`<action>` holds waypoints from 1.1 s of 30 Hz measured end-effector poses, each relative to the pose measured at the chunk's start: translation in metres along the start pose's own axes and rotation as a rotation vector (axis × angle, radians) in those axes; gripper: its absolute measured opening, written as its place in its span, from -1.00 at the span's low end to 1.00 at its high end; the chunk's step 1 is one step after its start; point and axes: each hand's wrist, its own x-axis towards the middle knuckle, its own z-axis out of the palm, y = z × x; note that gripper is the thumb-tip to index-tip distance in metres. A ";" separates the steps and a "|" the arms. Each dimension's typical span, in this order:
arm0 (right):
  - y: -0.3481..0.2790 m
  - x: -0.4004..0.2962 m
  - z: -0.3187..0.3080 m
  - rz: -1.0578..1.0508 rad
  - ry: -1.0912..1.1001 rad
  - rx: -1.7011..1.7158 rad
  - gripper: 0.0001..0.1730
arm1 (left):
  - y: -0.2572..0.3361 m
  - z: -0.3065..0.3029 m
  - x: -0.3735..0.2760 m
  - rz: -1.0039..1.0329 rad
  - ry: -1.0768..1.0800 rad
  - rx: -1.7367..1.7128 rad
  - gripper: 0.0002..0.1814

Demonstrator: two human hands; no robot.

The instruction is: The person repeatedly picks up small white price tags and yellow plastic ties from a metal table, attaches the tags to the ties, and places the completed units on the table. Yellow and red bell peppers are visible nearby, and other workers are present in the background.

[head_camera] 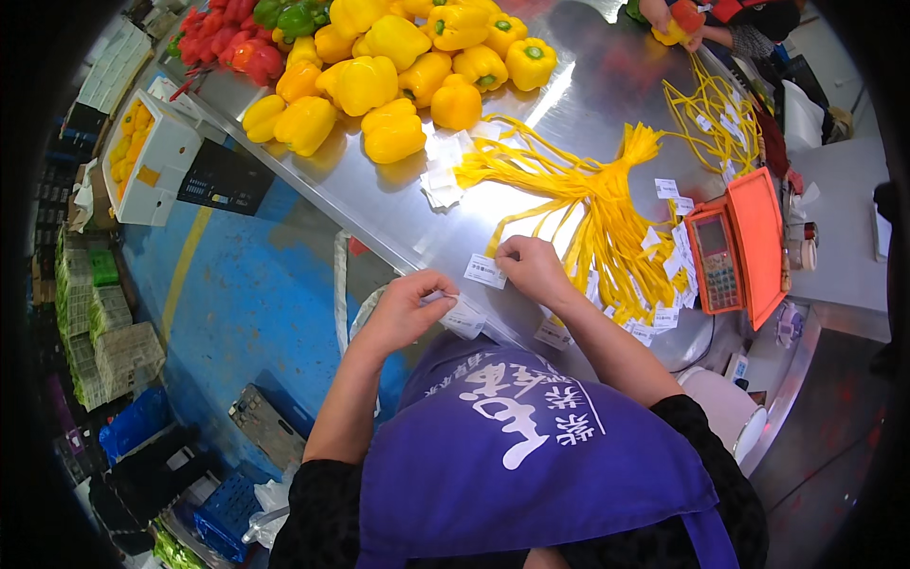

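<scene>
At the near edge of the steel table, my left hand [416,306] pinches the end of a strip of printed white labels [463,317]. My right hand [533,267] has thumb and fingertips closed on the corner of a white label [485,271], beside the end of a yellow strap. To the right of my hands lies a large bundle of yellow straps [604,192], tied near its top, with white labels on many ends. Yellow bell peppers [394,131] are piled beyond my hands, next to red peppers [245,57] and green peppers [295,18].
An orange-cased calculator or scale display [718,256] stands at right by a looser heap of yellow straps [718,121]. At the top right, a co-worker's hands [668,21] hold a pepper. A white foam box of peppers [160,167] and a black crate [220,178] are left of the table.
</scene>
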 end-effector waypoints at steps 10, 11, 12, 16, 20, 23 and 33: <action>-0.022 -0.016 0.002 -0.204 0.043 -0.491 -0.77 | -0.009 0.030 0.031 0.084 -0.087 0.161 -0.90; -0.026 -0.017 -0.002 -0.237 0.064 -0.534 -0.75 | -0.009 0.031 0.032 0.079 -0.085 0.188 -0.88; -0.028 -0.015 -0.007 -0.235 0.104 -0.511 -0.73 | -0.006 0.030 0.032 0.054 -0.084 0.166 -0.88; -0.003 0.004 -0.020 -0.325 -0.030 -0.449 -0.78 | 0.009 0.021 0.024 -0.030 -0.072 0.130 -0.89; 0.037 -0.022 -0.067 -0.209 -0.101 -0.591 -0.81 | 0.001 -0.002 0.012 -0.028 0.042 -0.270 -0.90; 0.046 -0.035 -0.104 -0.082 -0.099 -0.598 -0.78 | -0.004 -0.018 0.007 0.032 0.081 -0.435 -0.89; -0.004 0.060 -0.072 -0.232 0.284 -0.257 -0.77 | 0.024 0.001 0.042 0.022 -0.044 -0.438 -0.83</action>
